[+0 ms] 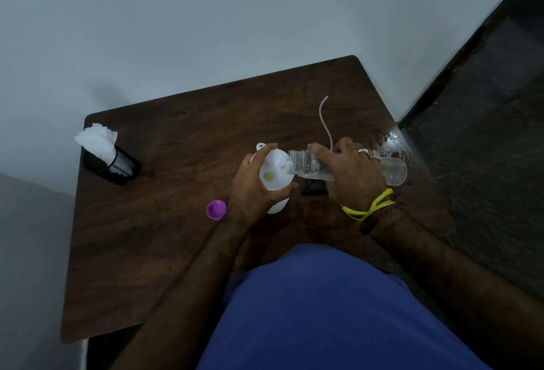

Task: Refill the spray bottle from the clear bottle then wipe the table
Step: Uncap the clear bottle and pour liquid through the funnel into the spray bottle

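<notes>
Right hand [351, 177] grips one clear bottle [394, 171] tipped into one white funnel [275, 174], left hand [254, 190] wrapped round it; one purple cap [216, 209], one tissue holder [113, 163]

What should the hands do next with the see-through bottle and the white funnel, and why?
Probably tip the clear bottle a bit more. The right hand holds it almost flat, its open mouth over the white funnel, which the left hand steadies on the spray bottle. A little liquid seems left in the clear bottle, so raising its far end should drain it.
</notes>
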